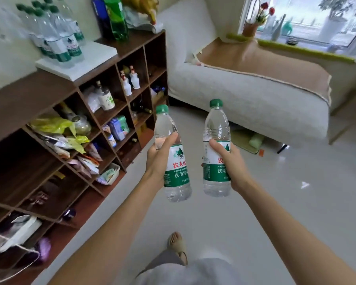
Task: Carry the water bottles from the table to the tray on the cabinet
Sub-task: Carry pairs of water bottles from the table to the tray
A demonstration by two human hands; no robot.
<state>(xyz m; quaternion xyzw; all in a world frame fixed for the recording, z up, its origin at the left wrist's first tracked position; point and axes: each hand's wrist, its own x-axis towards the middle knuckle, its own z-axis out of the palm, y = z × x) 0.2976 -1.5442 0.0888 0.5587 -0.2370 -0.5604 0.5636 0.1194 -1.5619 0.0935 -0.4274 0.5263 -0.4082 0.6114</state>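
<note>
Fingers wrapped tight on both sides: the left hand [159, 159] grips a clear plastic water bottle with a green cap and green-and-white label [174, 159], thumb laid up along its side, and the right hand [228, 161] grips a second clear green-capped water bottle [216, 128] around its label, thumb across the front. Both forearms reach straight out from the bottom of the view, side by side, bottles upright and just apart from each other, held in the air over a pale glossy floor [275, 212]. Below them, a foot in a beige sandal [178, 246] is planted on that floor.

Off to the left runs a dark brown wooden cubby cabinet [29, 95], its compartments stuffed with bags, packets and small bottles. On its top sits a flat white tray [95, 52], and a cluster of matching green-capped water bottles [53, 36] stands upright on it. Just behind the tray rises a tall green plastic bottle [116, 17]. Farther back and right, a white fabric sofa with a tan cover [255, 79] sits under a window.
</note>
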